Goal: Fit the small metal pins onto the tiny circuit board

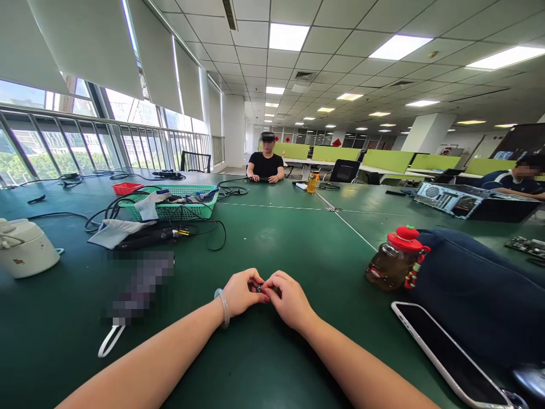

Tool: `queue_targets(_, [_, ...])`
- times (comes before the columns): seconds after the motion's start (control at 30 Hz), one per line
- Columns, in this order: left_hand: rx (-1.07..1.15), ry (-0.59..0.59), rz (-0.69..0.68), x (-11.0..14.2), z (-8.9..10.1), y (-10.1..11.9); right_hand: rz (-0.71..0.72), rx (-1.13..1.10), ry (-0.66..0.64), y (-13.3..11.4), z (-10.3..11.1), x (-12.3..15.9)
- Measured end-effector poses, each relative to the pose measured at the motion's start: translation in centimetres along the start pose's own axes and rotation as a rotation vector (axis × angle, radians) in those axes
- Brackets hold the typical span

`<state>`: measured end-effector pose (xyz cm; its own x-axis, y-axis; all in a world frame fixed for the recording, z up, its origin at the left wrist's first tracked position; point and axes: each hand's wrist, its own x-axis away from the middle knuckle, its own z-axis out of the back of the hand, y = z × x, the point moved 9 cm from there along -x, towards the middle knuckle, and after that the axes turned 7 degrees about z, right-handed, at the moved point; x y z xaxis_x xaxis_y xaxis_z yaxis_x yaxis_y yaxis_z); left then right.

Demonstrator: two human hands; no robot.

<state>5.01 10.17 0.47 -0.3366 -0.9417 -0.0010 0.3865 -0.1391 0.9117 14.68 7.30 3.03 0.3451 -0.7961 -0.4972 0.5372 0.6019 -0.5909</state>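
Observation:
My left hand [242, 291], with a pale bangle [223, 307] at its wrist, is closed in a pinch over the green table [264, 363]. Against it is my right hand [289, 300], also closed, the fingertips of both meeting. Between them shows a small dark piece with a metallic glint [259, 288]. Fingers cover most of it, so its kind cannot be made out. Both forearms reach in from the bottom of the view.
To the left are a blurred dark item with a white strap [111, 341], a green basket [204, 211] with cables and gloves, and a white pot [32, 250]. On the right are a red-lidded bottle [389, 264], navy bag [477, 295] and phone [443, 352]. A person [266, 165] sits opposite.

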Motion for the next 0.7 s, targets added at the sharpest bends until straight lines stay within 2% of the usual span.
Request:
queue_targets(0.27, [-0.011,-0.026,-0.007,0.0,-0.2,0.2,-0.063,-0.078,-0.030,0.6,0.0,0.0])
queue_targets(0.47, [-0.095,-0.012,-0.053,0.3,-0.2,0.7,-0.091,-0.153,0.023,1.1,0.1,-0.1])
queue_targets(0.6, [-0.098,0.039,-0.024,-0.2,0.3,-0.2,-0.216,-0.200,0.054,3.7,0.5,-0.1])
queue_targets(0.7, [-0.038,0.084,0.028,-0.9,1.1,-1.5,-0.289,-0.059,0.023,6.0,1.2,0.1])
